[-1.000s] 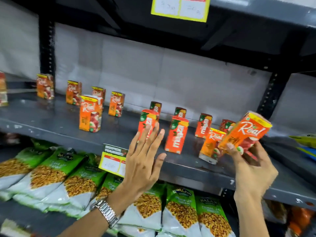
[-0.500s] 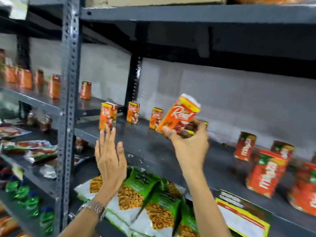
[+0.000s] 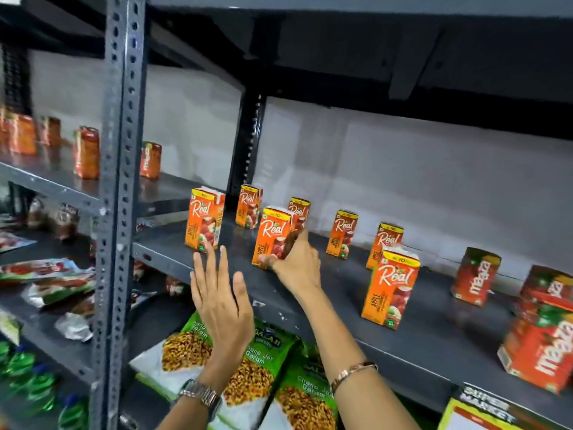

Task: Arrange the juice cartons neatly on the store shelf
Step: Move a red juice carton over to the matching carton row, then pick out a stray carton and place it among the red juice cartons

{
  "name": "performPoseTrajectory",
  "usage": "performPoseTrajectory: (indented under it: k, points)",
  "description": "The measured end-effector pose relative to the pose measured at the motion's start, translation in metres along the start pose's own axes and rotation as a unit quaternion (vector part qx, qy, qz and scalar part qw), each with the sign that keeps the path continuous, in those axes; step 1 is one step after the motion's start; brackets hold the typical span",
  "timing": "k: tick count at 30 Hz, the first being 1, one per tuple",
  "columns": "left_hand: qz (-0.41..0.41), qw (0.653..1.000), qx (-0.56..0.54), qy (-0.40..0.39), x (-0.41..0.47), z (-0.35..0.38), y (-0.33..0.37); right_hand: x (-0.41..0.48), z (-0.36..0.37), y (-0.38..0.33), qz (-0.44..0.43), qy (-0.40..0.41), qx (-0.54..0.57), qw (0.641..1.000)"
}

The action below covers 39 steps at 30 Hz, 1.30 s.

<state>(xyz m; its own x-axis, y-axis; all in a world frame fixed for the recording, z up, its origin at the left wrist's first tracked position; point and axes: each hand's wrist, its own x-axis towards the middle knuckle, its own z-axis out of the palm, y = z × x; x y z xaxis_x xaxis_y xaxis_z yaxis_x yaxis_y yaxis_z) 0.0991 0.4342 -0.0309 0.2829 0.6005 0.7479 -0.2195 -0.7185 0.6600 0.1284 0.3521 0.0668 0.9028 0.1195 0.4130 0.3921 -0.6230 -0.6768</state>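
Grey metal shelf [image 3: 387,308] is carrying scattered juice cartons; left hand [image 3: 221,302] is hovering nearest, fingers spread, holding nothing; right hand [image 3: 299,263], a second ago lifting the apple carton [image 3: 273,235] in air, is now clamping it upright on the shelf; placement nearly done; other cartons [image 3: 342,233] are standing beyond the fingertips.

The carton [image 3: 273,237] in the right hand's [image 3: 299,263] grip looks like glossy printed card, standing on a matt grey painted metal shelf [image 3: 341,293], with shiny plastic snack bags [image 3: 248,361] below it.
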Motion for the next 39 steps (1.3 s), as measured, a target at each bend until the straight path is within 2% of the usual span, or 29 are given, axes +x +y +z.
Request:
performPoseTrajectory:
  k: [4, 8, 13, 18, 21, 24, 26, 28, 30, 32, 39]
  points:
    - [0.001, 0.999, 0.028, -0.023, -0.002, -0.004, -0.001, -0.010, -0.003, 0.002, 0.002, 0.002, 0.039, 0.999]
    - [0.074, 0.994, 0.063, -0.056, -0.008, -0.013, 0.013, -0.038, -0.038, 0.000, -0.089, 0.098, 0.079, 0.988]
    - [0.173, 0.980, 0.017, -0.096, -0.037, -0.016, 0.073, -0.071, -0.119, 0.009, -0.268, 0.291, 0.059, 0.916]
    - [0.265, 0.954, -0.072, -0.124, -0.093, -0.009, 0.148, -0.113, -0.218, 0.057, -0.287, 0.390, 0.019, 0.875]
    - [0.316, 0.928, -0.130, -0.147, -0.136, -0.002, 0.193, -0.141, -0.280, 0.114, -0.198, 0.442, -0.053, 0.873]
    - [0.328, 0.910, -0.162, -0.195, -0.181, 0.009, 0.229, -0.168, -0.340, 0.178, 0.002, 0.508, -0.090, 0.857]
    - [0.340, 0.901, -0.165, -0.215, -0.210, 0.018, 0.249, -0.189, -0.375, 0.211, 0.134, 0.487, -0.073, 0.860]
    - [0.350, 0.894, -0.153, -0.234, -0.225, 0.026, 0.255, -0.196, -0.385, 0.231, 0.215, 0.411, -0.050, 0.884]
    - [0.359, 0.892, -0.137, -0.240, -0.238, 0.033, 0.265, -0.200, -0.392, 0.249, 0.239, 0.334, -0.032, 0.911]
    - [0.363, 0.894, -0.101, -0.242, -0.246, 0.040, 0.267, -0.196, -0.395, 0.259, 0.238, 0.292, 0.003, 0.926]
    - [0.387, 0.897, -0.040, -0.210, -0.252, 0.050, 0.263, -0.188, -0.403, 0.284, 0.243, 0.266, 0.148, 0.921]
